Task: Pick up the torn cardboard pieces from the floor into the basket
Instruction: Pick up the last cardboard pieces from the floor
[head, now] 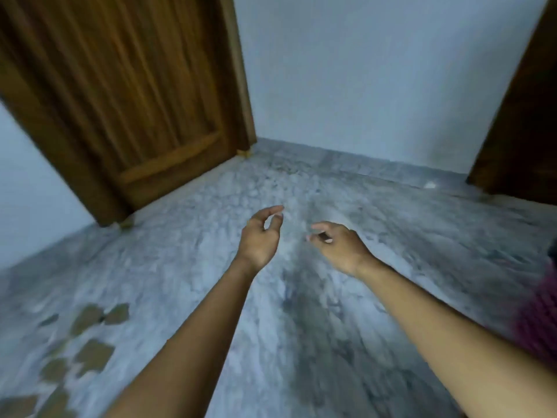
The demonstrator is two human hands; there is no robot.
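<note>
**Both hands empty above the floor, cardboard pieces off to the left**

At the lower left, the torn cardboard pieces [93, 356] lie scattered flat on the mottled grey floor [316, 327]. There are several brown scraps, some just beside one another, running down to the bottom edge of the view. All of them are well apart from either hand. Above them a brown wooden door [126, 86] stands against the pale wall [376, 70], its lower edge meeting the floor.

Near the middle, the left hand [260, 236] is stretched forward on a bare forearm, palm turned inward. Its fingers are loosely curled, with thumb and forefinger close together, and it holds nothing. Just to its right, the right hand [340, 245] reaches out with its back upward and fingers loosely bent, and it too holds nothing. The two hands are near each other but not touching.

Further right, a dark wooden panel [524, 116] rises from the floor. At the right edge is a blurred maroon shape [539, 324], too smeared to tell whether it is cloth or the basket.
</note>
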